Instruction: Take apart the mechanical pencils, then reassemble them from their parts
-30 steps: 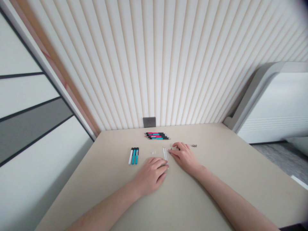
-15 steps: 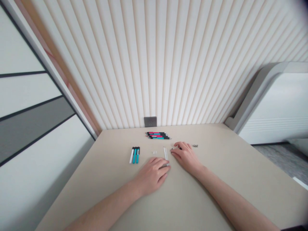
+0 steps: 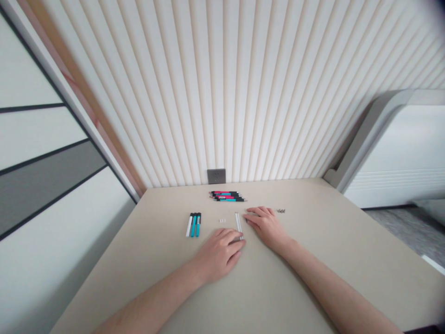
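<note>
The left hand has its fingertips at the near end of two thin white tubes on the tabletop; whether it is grasping them I cannot tell. The right hand lies relaxed and released just beside them, near small grey pieces. Teal markers, pink-and-black pens and small white pieces lie farther off.

A beige table carries a stack of pink-and-black pens at upper centre, teal and white markers left of centre, small white pieces, thin white rods, and tiny grey parts further right.
</note>
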`<action>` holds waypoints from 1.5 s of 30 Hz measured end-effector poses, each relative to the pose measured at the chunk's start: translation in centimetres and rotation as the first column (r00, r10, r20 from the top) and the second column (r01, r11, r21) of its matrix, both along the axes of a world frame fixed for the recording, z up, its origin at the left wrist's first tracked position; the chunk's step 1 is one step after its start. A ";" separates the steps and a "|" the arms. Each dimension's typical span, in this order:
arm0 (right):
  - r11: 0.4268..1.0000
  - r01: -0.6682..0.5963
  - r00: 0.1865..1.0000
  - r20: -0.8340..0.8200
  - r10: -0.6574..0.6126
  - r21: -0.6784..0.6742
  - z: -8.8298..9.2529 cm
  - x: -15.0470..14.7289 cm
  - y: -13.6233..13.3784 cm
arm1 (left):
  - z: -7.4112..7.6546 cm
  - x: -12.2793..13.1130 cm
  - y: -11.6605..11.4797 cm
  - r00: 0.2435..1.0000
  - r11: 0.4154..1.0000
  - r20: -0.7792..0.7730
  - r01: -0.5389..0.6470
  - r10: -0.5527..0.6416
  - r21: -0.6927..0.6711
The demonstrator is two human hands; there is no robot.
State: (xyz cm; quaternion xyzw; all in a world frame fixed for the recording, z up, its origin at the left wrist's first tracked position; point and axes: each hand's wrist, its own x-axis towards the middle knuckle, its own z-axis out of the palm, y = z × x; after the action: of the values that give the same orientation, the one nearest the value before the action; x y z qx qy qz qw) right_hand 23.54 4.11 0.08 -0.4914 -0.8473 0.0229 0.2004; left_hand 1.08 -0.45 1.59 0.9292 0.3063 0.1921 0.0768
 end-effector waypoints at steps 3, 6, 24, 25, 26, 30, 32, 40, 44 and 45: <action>1.000 -0.009 1.000 -0.014 0.008 -0.029 0.0 -0.1 0.1 | 0.0 0.0 0.0 1.000 1.000 -0.017 0.003 -0.003 -0.008; 0.999 -0.014 1.000 -0.028 0.013 -0.039 -0.1 -0.1 0.1 | 0.1 0.0 0.0 1.000 1.000 -0.017 0.005 -0.005 -0.008; 0.999 -0.022 0.997 -0.073 0.019 -0.035 -0.4 0.1 0.5 | -0.3 -0.1 0.1 1.000 1.000 -0.003 0.009 -0.009 0.022; 0.999 -0.028 0.997 -0.078 0.025 -0.037 -0.5 0.1 0.5 | -0.3 0.0 0.1 1.000 1.000 -0.006 0.011 -0.011 0.022; 0.999 -0.034 0.996 -0.082 0.031 -0.038 -0.5 0.2 0.5 | -0.2 0.0 0.1 1.000 1.000 -0.008 0.012 -0.011 0.021; 0.998 -0.052 0.995 -0.084 0.049 -0.030 -0.5 0.2 0.5 | 0.0 0.0 0.1 1.000 1.000 -0.020 0.011 -0.010 0.018; 0.998 -0.053 0.996 -0.075 0.051 -0.021 -0.6 0.2 0.5 | 0.1 0.0 0.0 1.000 1.000 -0.022 0.011 -0.010 0.019; 0.999 -0.040 0.997 -0.064 0.039 -0.001 -0.4 0.1 0.4 | 0.0 0.0 0.0 0.999 0.999 -0.034 0.006 -0.005 0.032; 1.000 -0.029 0.995 -0.092 0.028 -0.005 -0.4 0.0 0.4 | 0.0 0.0 0.0 0.999 1.000 -0.047 0.006 -0.005 0.026; 1.000 -0.029 0.995 -0.100 0.028 -0.009 -0.4 0.0 0.4 | 0.1 0.0 0.0 0.999 1.000 -0.047 0.005 -0.004 0.023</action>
State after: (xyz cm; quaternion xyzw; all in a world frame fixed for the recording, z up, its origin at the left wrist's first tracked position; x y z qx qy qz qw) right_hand 23.55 4.53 -0.32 -0.4784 -0.8430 0.0548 0.2398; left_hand 1.08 -0.44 1.64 0.9350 0.3036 0.1736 0.0593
